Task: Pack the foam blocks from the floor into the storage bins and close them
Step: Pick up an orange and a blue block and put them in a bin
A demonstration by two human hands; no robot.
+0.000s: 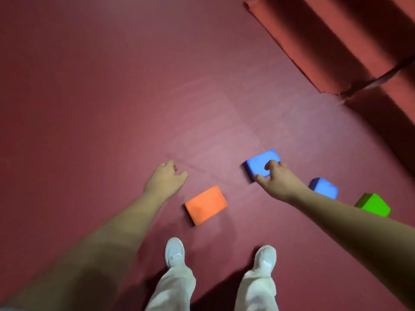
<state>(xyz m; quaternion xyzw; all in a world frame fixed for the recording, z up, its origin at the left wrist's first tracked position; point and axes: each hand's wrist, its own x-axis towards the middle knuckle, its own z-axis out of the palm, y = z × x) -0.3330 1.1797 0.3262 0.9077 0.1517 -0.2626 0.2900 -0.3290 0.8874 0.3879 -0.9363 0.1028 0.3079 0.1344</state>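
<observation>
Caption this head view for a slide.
Right hand grips a blue block on the floor, left hand open near the orange block; second blue block and green block lie alongside.

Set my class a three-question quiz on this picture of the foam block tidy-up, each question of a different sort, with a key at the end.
1. True or false: the left hand touches nothing and is apart from the orange block.
2. The right hand grips: A the leftmost blue block; B a yellow block; C a bin lid.
3. Fill in: the block farthest to the person's right is ____ in colour.

Key: 1 true; 2 A; 3 green.
</observation>
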